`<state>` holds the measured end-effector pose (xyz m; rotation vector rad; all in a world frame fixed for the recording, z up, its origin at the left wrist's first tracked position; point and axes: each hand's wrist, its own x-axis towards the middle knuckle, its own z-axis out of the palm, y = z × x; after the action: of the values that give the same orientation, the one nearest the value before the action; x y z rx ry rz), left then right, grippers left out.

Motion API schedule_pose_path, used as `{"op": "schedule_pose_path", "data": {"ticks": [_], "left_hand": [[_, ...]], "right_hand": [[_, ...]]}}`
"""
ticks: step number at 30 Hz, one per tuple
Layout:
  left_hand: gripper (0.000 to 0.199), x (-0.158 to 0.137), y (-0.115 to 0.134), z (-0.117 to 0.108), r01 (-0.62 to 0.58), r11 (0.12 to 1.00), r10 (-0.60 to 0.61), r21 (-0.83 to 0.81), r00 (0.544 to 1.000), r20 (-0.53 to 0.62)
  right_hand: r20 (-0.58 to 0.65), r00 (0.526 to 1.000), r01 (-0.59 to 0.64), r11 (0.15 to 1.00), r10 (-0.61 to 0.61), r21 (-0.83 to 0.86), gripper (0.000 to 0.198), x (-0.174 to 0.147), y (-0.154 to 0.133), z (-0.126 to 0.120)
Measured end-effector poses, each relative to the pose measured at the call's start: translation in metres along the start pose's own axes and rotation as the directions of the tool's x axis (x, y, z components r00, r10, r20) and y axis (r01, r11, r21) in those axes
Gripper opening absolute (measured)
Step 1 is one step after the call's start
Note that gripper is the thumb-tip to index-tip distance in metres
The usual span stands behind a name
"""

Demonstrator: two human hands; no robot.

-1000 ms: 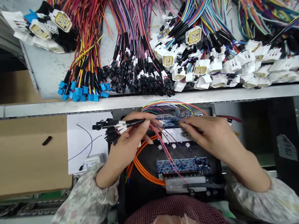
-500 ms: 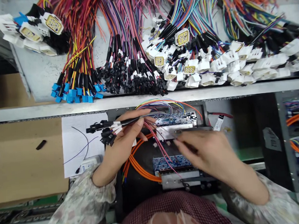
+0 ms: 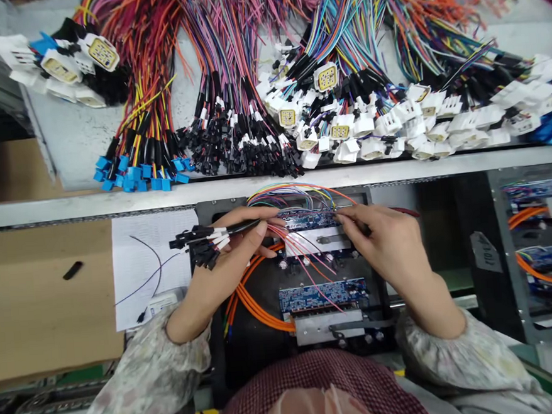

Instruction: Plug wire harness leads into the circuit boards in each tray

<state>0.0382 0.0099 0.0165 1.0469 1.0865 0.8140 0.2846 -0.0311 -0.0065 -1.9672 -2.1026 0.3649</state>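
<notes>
Black and white connectors (image 3: 203, 240) on a wire harness stick out to the left of my left hand (image 3: 234, 251), which pinches their black sleeves between thumb and fingers. Pink, orange and grey wires (image 3: 302, 246) fan out from that grip over the dark fixture. My right hand (image 3: 382, 231) is closed in a pinch at the right end of the upper blue circuit board (image 3: 308, 219); whatever sits between its fingertips is too small to make out. Below lies a second blue circuit board (image 3: 322, 295) with a metal plate (image 3: 313, 330). Thick orange cables (image 3: 259, 312) curve out on its left.
Bundles of wires with blue connectors (image 3: 136, 172), black connectors (image 3: 243, 146) and white connectors (image 3: 384, 127) cover the shelf behind its metal edge (image 3: 115, 202). A paper sheet (image 3: 139, 279) and brown cardboard (image 3: 41, 299) lie left. Another fixture (image 3: 508, 216) stands right.
My right hand has moved up from over the metal plate to the upper board's right end. My left hand keeps its hold on the harness. The view has shifted slightly.
</notes>
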Motion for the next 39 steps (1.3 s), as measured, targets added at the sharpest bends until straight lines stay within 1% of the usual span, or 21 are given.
{"op": "schedule_pose_path", "data": {"ticks": [3, 5, 7, 8, 10, 12, 14, 18, 21, 23, 28, 31, 33, 37, 39], "left_hand": [[0.018, 0.001, -0.003, -0.001, -0.026, 1.0, 0.027, 0.013, 1.0, -0.012], [0.02, 0.002, -0.004, -0.002, -0.044, 0.998, 0.046, 0.042, 0.999, -0.029], [0.018, 0.003, -0.003, -0.003, -0.052, 0.995, 0.054, 0.081, 0.998, -0.022], [0.017, 0.003, -0.003, -0.003, -0.051, 0.994, 0.052, 0.098, 0.999, -0.011], [0.017, 0.004, -0.002, -0.003, -0.048, 0.992, 0.048, 0.116, 0.999, 0.003], [0.017, 0.003, -0.001, -0.003, -0.047, 0.993, 0.047, 0.104, 0.999, 0.01], [0.015, 0.003, -0.002, -0.003, -0.044, 0.996, 0.044, 0.079, 0.999, 0.006], [0.016, 0.003, -0.007, -0.004, -0.03, 0.999, 0.03, 0.025, 1.0, -0.001], [0.02, 0.004, -0.011, -0.005, -0.047, 0.999, 0.047, -0.004, 0.999, 0.009], [0.02, 0.005, -0.013, -0.006, -0.056, 0.998, 0.056, -0.004, 0.998, 0.018], [0.019, 0.005, -0.012, -0.006, -0.069, 0.998, 0.069, 0.003, 0.997, 0.015], [0.019, 0.005, -0.011, -0.005, -0.069, 0.997, 0.069, 0.015, 0.997, 0.017], [0.019, 0.004, -0.01, -0.005, -0.07, 0.997, 0.07, 0.031, 0.998, 0.01], [0.018, 0.005, -0.01, -0.005, -0.086, 0.996, 0.086, 0.038, 0.996, 0.018], [0.017, 0.006, -0.011, -0.005, -0.088, 0.996, 0.087, 0.025, 0.996, 0.022]], "right_hand": [[0.001, 1.0, 0.03, 0.998, -0.03, -0.046, 0.028, 0.001, 0.002, -0.001], [-0.009, 1.0, 0.027, 0.995, -0.028, -0.098, 0.029, 0.001, 0.0, -0.005], [-0.062, 0.998, 0.008, 0.994, -0.014, -0.104, 0.028, -0.001, -0.007, -0.011], [-0.098, 0.995, 0.011, 0.997, -0.019, -0.078, 0.028, -0.002, -0.013, -0.015], [-0.132, 0.989, 0.072, 0.997, -0.072, -0.005, 0.026, -0.004, -0.027, -0.022], [-0.077, 0.984, 0.167, 0.985, -0.163, 0.041, 0.023, -0.003, -0.038, -0.024], [-0.025, 0.977, 0.215, 0.973, -0.214, 0.079, 0.024, 0.0, -0.044, -0.021], [-0.062, 0.983, 0.184, 0.965, -0.175, 0.184, 0.023, 0.011, -0.041, -0.002], [-0.034, 0.985, 0.174, 0.969, -0.171, 0.176, 0.024, 0.016, -0.037, 0.011], [-0.024, 0.986, 0.168, 0.972, -0.166, 0.162, 0.025, 0.017, -0.036, 0.016], [-0.03, 0.986, 0.166, 0.973, -0.163, 0.162, 0.025, 0.018, -0.036, 0.019], [-0.007, 0.987, 0.16, 0.976, -0.161, 0.148, 0.025, 0.019, -0.035, 0.02], [-0.015, 0.985, 0.172, 0.98, -0.172, 0.104, 0.025, 0.018, -0.037, 0.018], [-0.126, 0.966, 0.231, 0.972, -0.225, 0.035, 0.024, 0.007, -0.044, -0.003], [-0.092, 0.958, 0.274, 0.962, -0.271, 0.019, 0.022, 0.001, -0.047, -0.015]]}}
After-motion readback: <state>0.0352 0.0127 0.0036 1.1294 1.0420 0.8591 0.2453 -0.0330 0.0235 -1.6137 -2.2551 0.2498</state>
